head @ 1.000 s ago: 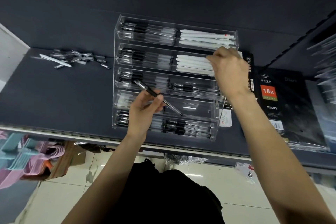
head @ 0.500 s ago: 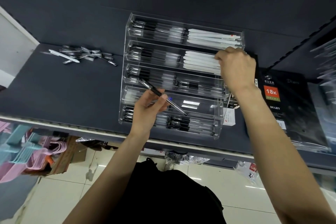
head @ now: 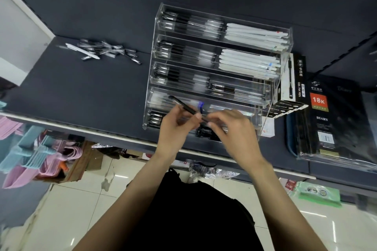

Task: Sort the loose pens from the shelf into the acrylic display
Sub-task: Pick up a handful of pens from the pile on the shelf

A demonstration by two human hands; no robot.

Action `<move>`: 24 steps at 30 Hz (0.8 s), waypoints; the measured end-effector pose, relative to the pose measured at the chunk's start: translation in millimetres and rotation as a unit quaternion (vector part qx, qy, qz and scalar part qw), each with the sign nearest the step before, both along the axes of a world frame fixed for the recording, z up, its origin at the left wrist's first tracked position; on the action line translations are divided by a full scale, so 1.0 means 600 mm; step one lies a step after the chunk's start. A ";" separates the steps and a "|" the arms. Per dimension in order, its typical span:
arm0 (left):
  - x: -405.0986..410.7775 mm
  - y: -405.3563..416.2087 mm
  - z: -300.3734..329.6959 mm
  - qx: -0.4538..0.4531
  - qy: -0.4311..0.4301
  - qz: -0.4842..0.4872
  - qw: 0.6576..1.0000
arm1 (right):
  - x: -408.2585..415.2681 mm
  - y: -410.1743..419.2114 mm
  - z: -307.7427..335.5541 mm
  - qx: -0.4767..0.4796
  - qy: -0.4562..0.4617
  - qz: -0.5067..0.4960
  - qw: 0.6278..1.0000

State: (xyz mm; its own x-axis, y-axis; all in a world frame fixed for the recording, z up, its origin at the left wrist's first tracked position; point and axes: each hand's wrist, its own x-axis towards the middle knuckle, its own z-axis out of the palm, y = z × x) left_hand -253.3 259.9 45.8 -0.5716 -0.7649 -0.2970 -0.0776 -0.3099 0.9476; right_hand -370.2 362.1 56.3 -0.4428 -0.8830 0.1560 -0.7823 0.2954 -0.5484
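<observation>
A clear tiered acrylic display [head: 157, 26] stands on the dark shelf, its rows holding black pens on the left and white pens on the right. My left hand [head: 173, 128] pinches a black pen [head: 183, 106] that slants up to the left, in front of the two lowest rows. My right hand [head: 234, 130] has its fingertips at the pen's right end, fingers curled round it. A heap of loose pens [head: 102, 50] lies on the shelf to the left of the display.
A pen box [head: 289, 83] and shrink-wrapped 18K diary books [head: 330, 116] sit right of the display. The shelf's front edge [head: 81, 128] runs below my hands. Pink and blue hangers [head: 30, 155] are stacked lower left, above a tiled floor.
My right hand left the white pens in the upper rows and came down to the pen held in my left hand. The view shifted left.
</observation>
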 end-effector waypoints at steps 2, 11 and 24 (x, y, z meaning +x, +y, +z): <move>0.009 0.005 -0.012 -0.009 -0.012 -0.016 1.000 | -0.002 0.019 -0.013 0.012 0.016 -0.016 1.000; 0.049 -0.021 -0.086 -0.538 -0.236 -0.119 0.800 | -0.040 0.080 -0.085 0.153 0.213 -0.085 0.961; 0.049 0.004 -0.114 -0.536 -0.268 -0.099 0.794 | -0.039 0.082 -0.108 0.172 0.253 -0.081 0.949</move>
